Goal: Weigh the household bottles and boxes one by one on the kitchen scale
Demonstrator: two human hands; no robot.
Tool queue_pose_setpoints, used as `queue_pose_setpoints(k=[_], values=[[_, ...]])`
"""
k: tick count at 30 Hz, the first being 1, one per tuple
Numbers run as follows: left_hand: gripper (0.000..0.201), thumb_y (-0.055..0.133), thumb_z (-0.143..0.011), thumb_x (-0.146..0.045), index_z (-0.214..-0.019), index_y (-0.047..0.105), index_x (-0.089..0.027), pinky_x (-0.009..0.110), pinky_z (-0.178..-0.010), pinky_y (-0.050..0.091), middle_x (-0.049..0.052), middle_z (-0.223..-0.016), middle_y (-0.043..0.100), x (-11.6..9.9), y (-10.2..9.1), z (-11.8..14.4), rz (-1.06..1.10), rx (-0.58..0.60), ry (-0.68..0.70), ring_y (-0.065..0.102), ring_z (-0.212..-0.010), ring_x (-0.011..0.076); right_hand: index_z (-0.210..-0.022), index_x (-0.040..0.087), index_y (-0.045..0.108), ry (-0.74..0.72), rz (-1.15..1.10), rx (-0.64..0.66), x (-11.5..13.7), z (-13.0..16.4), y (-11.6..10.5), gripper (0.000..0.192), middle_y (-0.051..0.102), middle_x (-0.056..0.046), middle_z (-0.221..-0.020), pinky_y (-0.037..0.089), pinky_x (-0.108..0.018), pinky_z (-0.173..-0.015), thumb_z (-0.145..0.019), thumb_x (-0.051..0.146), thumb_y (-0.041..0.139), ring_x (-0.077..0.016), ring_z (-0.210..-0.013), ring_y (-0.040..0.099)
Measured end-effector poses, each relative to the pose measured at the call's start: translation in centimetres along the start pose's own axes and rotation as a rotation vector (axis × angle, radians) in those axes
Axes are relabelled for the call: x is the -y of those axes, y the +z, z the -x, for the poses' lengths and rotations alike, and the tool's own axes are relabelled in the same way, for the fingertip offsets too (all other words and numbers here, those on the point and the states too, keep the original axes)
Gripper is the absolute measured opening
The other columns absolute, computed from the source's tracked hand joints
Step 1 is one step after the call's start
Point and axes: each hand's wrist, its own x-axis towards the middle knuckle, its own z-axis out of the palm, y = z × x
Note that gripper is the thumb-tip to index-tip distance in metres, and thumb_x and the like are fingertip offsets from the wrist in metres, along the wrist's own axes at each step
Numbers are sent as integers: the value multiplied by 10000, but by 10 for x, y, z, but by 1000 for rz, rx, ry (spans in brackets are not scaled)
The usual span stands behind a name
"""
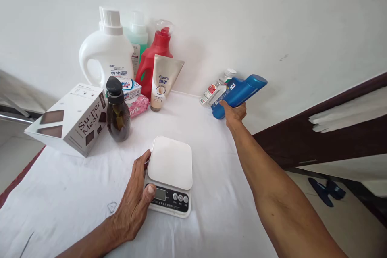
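Note:
My left hand (136, 197) grips the left edge of a white kitchen scale (171, 163), its fingers along the side and the thumb by the display. Nothing lies on the scale's plate. Out at the far right of the table, my right hand (234, 113) is closed around the lower part of a blue shampoo bottle (238, 92). The bottle leans, its cap pointing up and to the right. Just behind it are a clear labelled bottle (211, 93) and a white-capped container (229, 74), both partly hidden. Whether the blue bottle's base touches the cloth, I cannot tell.
At the back left stand a white detergent jug (105, 50), a green bottle (139, 36), a red jug (155, 52) and a Rejoice tube (165, 78). Nearer are a dark pump bottle (117, 117), a white box (71, 119), a soap box (131, 88) and a pink packet (139, 105).

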Motion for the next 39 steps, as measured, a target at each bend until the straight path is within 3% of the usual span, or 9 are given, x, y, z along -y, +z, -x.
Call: queue_pose_setpoints(k=[3, 6, 12, 17, 21, 26, 31, 34, 39], values=[[734, 405, -1007, -654, -1636, 301, -290, 633, -1260, 280, 138, -1661, 322, -3, -1, -2, 11, -16, -22, 343, -1522, 381, -1214, 216, 606, 59, 26, -87, 3, 18, -12, 665, 692, -136, -1198, 472, -591, -1081, -626, 418, 844, -374, -1199, 617], [733, 426, -999, -660, -1615, 337, -272, 627, -1249, 298, 152, -1634, 359, -4, -2, -2, 42, -25, -55, 367, -1507, 376, -1157, 219, 658, 48, 14, -93, 9, 50, -36, 630, 733, -80, -1089, 509, -566, -1041, -601, 430, 868, -342, -1081, 675], [739, 396, -1007, -669, -1589, 343, -215, 608, -1232, 324, 182, -1590, 402, -4, -4, -3, -3, -24, -23, 421, -1469, 362, -996, 176, 715, 47, -73, 4, 22, 122, -88, 567, 754, -89, -961, 550, -555, -955, -535, 441, 910, -353, -970, 706], [733, 389, -1008, -677, -1564, 367, -200, 591, -1206, 362, 186, -1549, 451, -2, -5, -5, -23, -46, -6, 455, -1441, 354, -992, 179, 679, 57, -278, 109, 33, 169, -104, 540, 747, -66, -987, 591, -484, -913, -566, 451, 868, -295, -964, 716], [742, 393, -1000, -691, -1554, 371, -197, 579, -1183, 395, 187, -1548, 456, -2, -5, -5, -6, -63, -14, 470, -1430, 353, -947, 195, 664, 33, -410, 200, 60, 194, -118, 463, 731, -43, -966, 586, -488, -951, -603, 419, 879, -281, -987, 715], [744, 382, -998, -699, -1543, 382, -191, 574, -1182, 396, 188, -1521, 484, -3, -5, -6, -13, -60, -15, 488, -1414, 347, -937, 229, 675, -182, -495, 332, 112, 219, -141, 303, 704, -37, -1002, 542, -531, -1053, -723, 319, 871, -278, -1088, 690], [769, 361, -998, -713, -1535, 374, -164, 568, -1194, 390, 206, -1522, 482, -1, -5, -6, -3, -90, -33, 495, -1416, 346, -769, 237, 626, -196, -508, 523, 132, 250, -140, 256, 671, -14, -813, 600, -471, -970, -778, 329, 864, -251, -967, 705], [783, 350, -998, -722, -1541, 346, -158, 565, -1203, 386, 218, -1550, 455, 2, -4, -6, 19, -108, -42, 492, -1429, 341, -848, 227, 677, -128, -517, 635, 128, 265, -130, 225, 723, -29, -891, 618, -438, -941, -796, 341, 864, -248, -982, 711], [765, 370, -998, -716, -1533, 353, -168, 571, -1190, 400, 219, -1542, 454, 5, -4, -6, 53, -128, -39, 510, -1413, 344, -957, 223, 707, -51, -495, 686, 119, 278, -118, 296, 758, -44, -1005, 630, -422, -912, -775, 376, 883, -262, -1014, 718]])
